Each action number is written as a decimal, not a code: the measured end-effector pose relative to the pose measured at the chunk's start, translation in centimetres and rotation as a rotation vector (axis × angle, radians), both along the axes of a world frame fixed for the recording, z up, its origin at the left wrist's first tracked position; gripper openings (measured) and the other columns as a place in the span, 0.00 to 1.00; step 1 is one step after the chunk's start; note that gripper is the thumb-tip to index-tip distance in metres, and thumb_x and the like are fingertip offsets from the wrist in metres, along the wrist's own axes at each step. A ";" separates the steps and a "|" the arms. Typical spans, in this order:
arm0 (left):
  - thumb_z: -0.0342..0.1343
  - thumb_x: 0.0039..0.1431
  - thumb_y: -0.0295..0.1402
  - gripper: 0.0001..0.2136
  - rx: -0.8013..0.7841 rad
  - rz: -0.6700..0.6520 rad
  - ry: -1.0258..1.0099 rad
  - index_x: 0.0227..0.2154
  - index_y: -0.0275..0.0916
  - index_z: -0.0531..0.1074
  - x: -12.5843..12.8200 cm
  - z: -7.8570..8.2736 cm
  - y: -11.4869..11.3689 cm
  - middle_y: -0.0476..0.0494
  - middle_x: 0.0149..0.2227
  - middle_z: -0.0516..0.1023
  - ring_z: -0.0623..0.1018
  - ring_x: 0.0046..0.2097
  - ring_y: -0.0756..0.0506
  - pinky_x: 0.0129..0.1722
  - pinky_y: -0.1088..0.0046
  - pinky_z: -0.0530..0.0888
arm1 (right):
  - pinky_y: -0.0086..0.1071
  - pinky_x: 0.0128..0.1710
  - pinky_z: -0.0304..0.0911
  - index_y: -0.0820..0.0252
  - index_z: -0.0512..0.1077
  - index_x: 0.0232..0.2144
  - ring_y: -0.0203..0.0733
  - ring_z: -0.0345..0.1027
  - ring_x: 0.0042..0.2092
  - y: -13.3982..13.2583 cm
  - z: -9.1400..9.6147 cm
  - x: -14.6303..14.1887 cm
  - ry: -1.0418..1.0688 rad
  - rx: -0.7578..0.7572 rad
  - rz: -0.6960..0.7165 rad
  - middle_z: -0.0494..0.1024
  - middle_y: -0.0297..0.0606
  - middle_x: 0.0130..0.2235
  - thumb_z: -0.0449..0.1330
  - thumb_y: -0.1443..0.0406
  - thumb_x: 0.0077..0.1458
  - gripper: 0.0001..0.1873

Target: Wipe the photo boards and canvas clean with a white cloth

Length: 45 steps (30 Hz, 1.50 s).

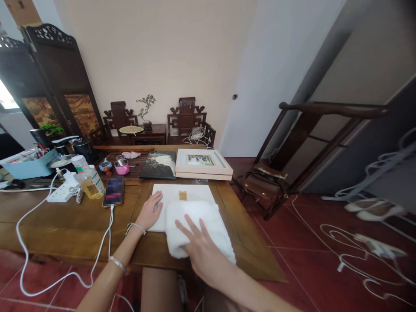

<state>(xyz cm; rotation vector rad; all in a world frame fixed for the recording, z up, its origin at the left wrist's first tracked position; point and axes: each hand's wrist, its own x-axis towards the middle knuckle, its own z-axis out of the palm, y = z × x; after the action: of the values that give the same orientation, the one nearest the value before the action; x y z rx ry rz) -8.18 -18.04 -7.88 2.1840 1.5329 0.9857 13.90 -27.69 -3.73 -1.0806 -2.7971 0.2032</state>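
My left hand lies on the left part of a flat white board, fingers stretched out and holding nothing. A folded, fluffy white towel covers much of the board and reaches past its right and near edges. My right hand rests on top of the towel with its fingers spread; its thumb is hidden. On the board, just beyond the towel, is a small tan piece with two ear-like points. What lies under the towel cannot be seen.
Behind the board are a pale wooden frame and a dark picture panel. To the left are a charging phone, a bottle, a power strip, and a pink cup. A chair stands right, with cables on the floor.
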 end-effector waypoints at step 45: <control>0.43 0.59 0.34 0.19 -0.007 -0.009 0.002 0.52 0.34 0.66 -0.1 -0.3 0.2 0.38 0.58 0.64 0.61 0.61 0.44 0.61 0.60 0.56 | 0.65 0.54 0.35 0.61 0.71 0.45 0.64 0.34 0.63 6.5 0.5 -3.8 -0.112 0.055 -0.132 0.53 0.46 0.62 0.50 0.75 0.45 0.24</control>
<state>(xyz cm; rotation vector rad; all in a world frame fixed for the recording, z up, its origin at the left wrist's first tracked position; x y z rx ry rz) -8.28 -17.88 -8.22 2.1855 1.5239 0.9742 10.11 -21.16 -3.18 -1.2957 -2.7949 0.0536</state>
